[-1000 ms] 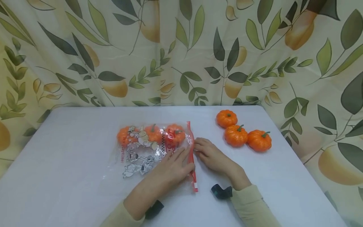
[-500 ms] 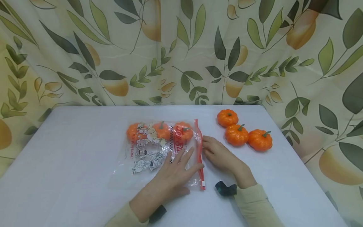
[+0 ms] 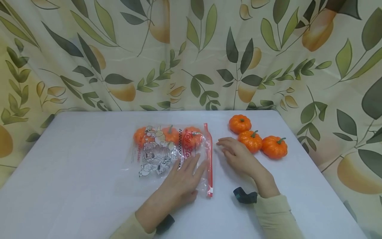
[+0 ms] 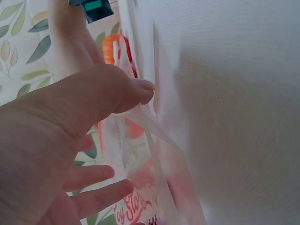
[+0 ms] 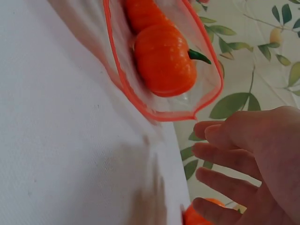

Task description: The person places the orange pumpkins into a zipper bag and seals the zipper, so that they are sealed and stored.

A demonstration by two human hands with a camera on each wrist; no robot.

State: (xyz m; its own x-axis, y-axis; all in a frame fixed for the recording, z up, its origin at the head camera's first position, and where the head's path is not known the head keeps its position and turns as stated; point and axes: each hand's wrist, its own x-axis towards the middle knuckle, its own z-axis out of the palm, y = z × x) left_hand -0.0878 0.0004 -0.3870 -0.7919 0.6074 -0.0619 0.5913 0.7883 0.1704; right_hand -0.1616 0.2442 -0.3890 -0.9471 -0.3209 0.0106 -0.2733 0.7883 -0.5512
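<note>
Bag (image 3: 158,156) lay on the table (image 3: 74,166), fairly close to the far edge, red edge (image 3: 210,159) to the right. Three bagged pumpkins (image 3: 192,137) sat in a row along its far side. Room: wide stretch of table from bag to left table edge; thin strip behind bag; narrow lane between red edge and right hand (image 3: 240,157). Three loose pumpkins (image 3: 274,147) stood near the far-right corner, rightmost one closest to the right table edge.

Right hand: fingers apart, held nothing, just beside the middle loose pumpkin; couldn't tell if touching. Right wrist view had the bag mouth gaping. Left hand (image 3: 182,182): fingers spread over the bag's near-right part.

Vs 0.5 s ago: gap had opened between right hand and red edge; red edge slightly further left. Loose pumpkins unmoved. Vs 1.0 s ago: bag further right.
</note>
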